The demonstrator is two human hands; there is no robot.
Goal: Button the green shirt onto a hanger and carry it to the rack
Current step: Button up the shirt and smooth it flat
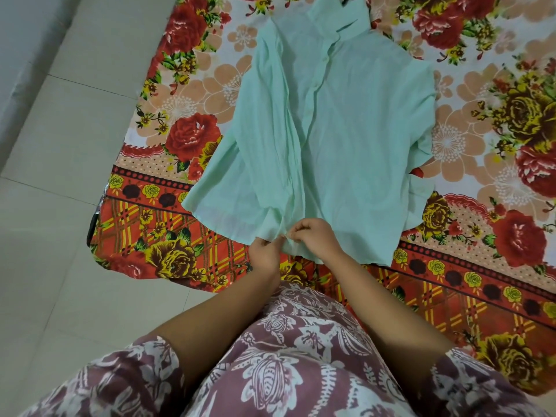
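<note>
A pale green shirt (346,115) lies spread face up on a floral bedsheet, collar at the far end and hem toward me. Small buttons run down its front placket. My left hand (266,252) pinches the left front edge at the hem. My right hand (316,236) pinches the placket edge right beside it, fingers curled round the cloth. Both hands meet at the bottom of the front opening. A dark bit at the collar's top may be a hanger, mostly hidden.
The red and yellow floral bedsheet (481,281) covers the bed, whose left edge and corner hang down at the left. Pale floor tiles (60,176) lie to the left of the bed. My patterned maroon dress fills the bottom of the view.
</note>
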